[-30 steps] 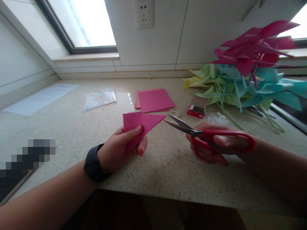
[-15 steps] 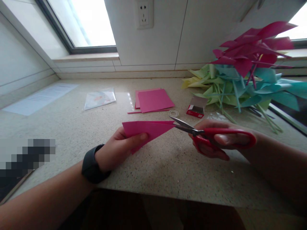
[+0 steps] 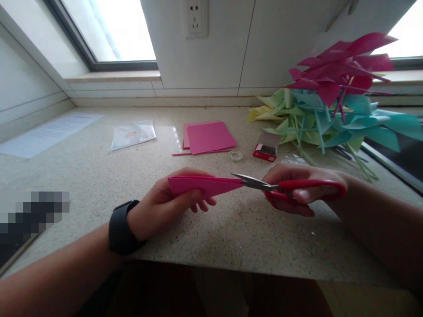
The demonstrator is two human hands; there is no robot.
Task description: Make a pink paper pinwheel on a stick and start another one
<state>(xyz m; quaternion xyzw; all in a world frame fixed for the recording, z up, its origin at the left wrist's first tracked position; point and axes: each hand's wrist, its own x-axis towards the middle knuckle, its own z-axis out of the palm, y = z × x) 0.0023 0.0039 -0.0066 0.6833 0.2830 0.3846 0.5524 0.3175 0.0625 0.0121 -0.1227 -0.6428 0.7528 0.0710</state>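
Left hand (image 3: 165, 204) pinches a folded pink paper (image 3: 201, 185), thumb under, fingers on top, watch (image 3: 120, 226) on the wrist. Paper is held nearly flat above the counter (image 3: 231, 229), long axis 9-to-3, pointed tip toward 3 o'clock.

Right hand (image 3: 297, 189) is closed through the red loops of the scissors (image 3: 264, 184). Blades point to 9 o'clock, in line with the paper's long axis. Blade tips meet the paper's tip and overlap it; whether paper sits between the blades can't be told, they look almost shut. Paper lies at 9 o'clock from the right hand, just beside; scissors at 3 o'clock from the left hand. Both hands are above the counter's near edge, about level with each other.

Outward: pink sheets (image 3: 209, 137) at 12 o'clock of the hands, flat on the counter. Tape roll (image 3: 235, 155) and a small red box (image 3: 265, 152) at 1 o'clock, near each other. Clear packet (image 3: 132, 134) at 11 o'clock, white sheet (image 3: 49, 133) farther at 10. Pile of paper pinwheels (image 3: 333, 101), pink over teal and green, at 2 o'clock against the wall. Socket (image 3: 196, 17) on the wall at 12.
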